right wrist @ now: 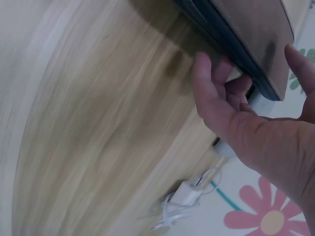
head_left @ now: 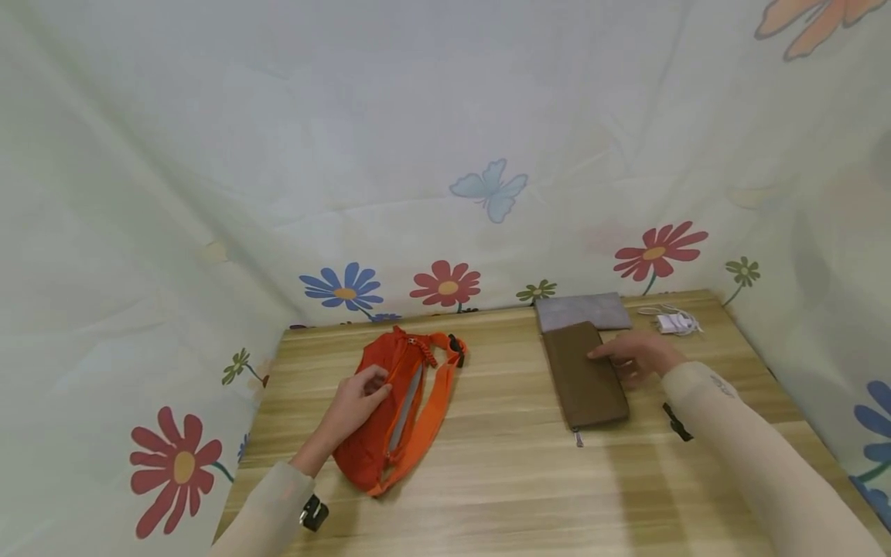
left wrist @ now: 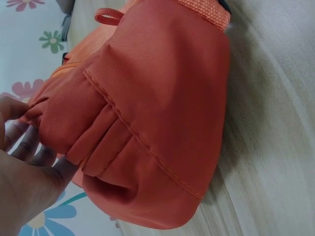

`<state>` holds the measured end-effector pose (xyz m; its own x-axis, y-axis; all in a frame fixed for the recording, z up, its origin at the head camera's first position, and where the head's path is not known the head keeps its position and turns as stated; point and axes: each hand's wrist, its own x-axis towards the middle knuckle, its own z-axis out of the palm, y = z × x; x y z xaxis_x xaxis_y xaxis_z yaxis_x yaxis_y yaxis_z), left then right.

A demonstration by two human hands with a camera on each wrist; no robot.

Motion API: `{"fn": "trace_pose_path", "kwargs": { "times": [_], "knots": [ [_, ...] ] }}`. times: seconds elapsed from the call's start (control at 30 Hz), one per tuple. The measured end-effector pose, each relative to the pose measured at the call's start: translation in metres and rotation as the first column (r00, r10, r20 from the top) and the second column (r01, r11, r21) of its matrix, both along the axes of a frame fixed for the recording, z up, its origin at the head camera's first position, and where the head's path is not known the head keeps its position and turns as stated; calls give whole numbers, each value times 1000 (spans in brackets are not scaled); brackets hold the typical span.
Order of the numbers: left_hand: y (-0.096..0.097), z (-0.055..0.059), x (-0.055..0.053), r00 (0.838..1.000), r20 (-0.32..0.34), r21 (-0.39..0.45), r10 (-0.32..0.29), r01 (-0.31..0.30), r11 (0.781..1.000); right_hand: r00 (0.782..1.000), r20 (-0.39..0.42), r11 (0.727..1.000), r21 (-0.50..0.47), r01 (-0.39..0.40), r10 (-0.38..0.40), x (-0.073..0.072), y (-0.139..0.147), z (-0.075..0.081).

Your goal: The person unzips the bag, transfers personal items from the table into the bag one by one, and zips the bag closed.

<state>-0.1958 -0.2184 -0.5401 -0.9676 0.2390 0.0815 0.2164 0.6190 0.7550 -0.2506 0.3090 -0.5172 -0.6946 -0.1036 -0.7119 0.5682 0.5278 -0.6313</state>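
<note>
An orange waist bag (head_left: 376,433) with a strap and a grey zip panel lies on the left of the table. My left hand (head_left: 355,402) pinches its fabric between thumb and fingers, bunching it into folds in the left wrist view. A brown zip wallet (head_left: 588,379) lies on the right, its far end meeting a grey flat pouch (head_left: 592,311). At the wallet's right edge, my right hand (head_left: 643,356) has its thumb over the top and fingers curled below; in the right wrist view those fingers reach under the dark side of the wallet (right wrist: 261,34).
A white charger with its coiled cable (head_left: 674,322) lies at the back right, near the right hand. Flowered cloth walls (head_left: 445,232) stand along the back and both sides of the wooden table (head_left: 501,480).
</note>
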Motion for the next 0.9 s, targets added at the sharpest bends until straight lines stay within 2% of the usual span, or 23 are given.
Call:
{"fn": "trace_pose_path", "kwargs": {
  "times": [0.17, 0.23, 0.43, 0.67, 0.9],
  "knots": [
    [0, 1, 0, 1000, 7, -6, 4, -4, 1000, 995, -47, 996, 19, -87, 88, 2, -16, 5],
    [0, 1, -1, 1000, 6, -7, 3, -3, 1000, 994, -52, 995, 20, -98, 99, 2, -23, 6],
    [1, 0, -1, 1000, 4, -6, 1, -1, 1000, 998, -19, 997, -34, -64, 63, 0, -34, 5],
    [1, 2, 0, 1000, 5, -10, 6, -5, 1000, 992, -31, 991, -51, -122, 120, -1, -39, 8],
    [2, 4, 0, 1000, -4, -20, 11, -11, 1000, 995, -48, 984, -155, -91, 85, -1, -46, 3]
  ]
}}
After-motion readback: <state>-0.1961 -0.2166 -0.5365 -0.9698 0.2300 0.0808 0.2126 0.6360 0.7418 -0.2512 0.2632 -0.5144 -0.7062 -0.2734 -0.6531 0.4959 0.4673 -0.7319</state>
